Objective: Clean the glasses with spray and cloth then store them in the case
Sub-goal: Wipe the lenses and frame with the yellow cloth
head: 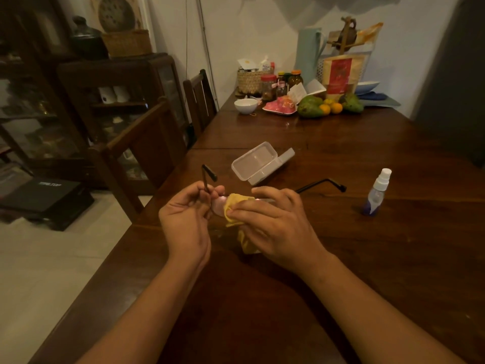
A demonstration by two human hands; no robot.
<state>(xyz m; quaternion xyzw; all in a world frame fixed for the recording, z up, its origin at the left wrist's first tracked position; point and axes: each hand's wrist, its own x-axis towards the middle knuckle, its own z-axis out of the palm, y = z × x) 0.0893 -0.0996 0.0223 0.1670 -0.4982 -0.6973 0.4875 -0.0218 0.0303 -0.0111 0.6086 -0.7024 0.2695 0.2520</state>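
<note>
The glasses [219, 204] are held above the near-centre of the wooden table [341, 258], just left of the middle of the frame, with both temple arms unfolded: one arm rises toward the upper left and the other extends to the right, ending in a dark tip. The left hand [185, 223] is closed around the frame at the left hinge, fingers curled and pinching the base of the left temple arm. The right hand [273, 228] is closed on a yellow cloth [236, 206], thumb and fingers pressing it against the lens; only a pale part of one lens shows between the hands, and the rest of the front is covered by cloth and fingers. A loose tail of the cloth hangs below the right palm. Beyond the hands, toward the upper centre, a translucent plastic case [258, 162] lies on the table with its lid swung open. A small spray bottle [376, 191] with a white nozzle stands upright at the right of the frame, well apart from the hands. At the far end of the table, upper right, sit a white bowl [245, 105], jars, a woven basket and fruit. Wooden chairs [147, 143] stand along the left edge of the table.
</note>
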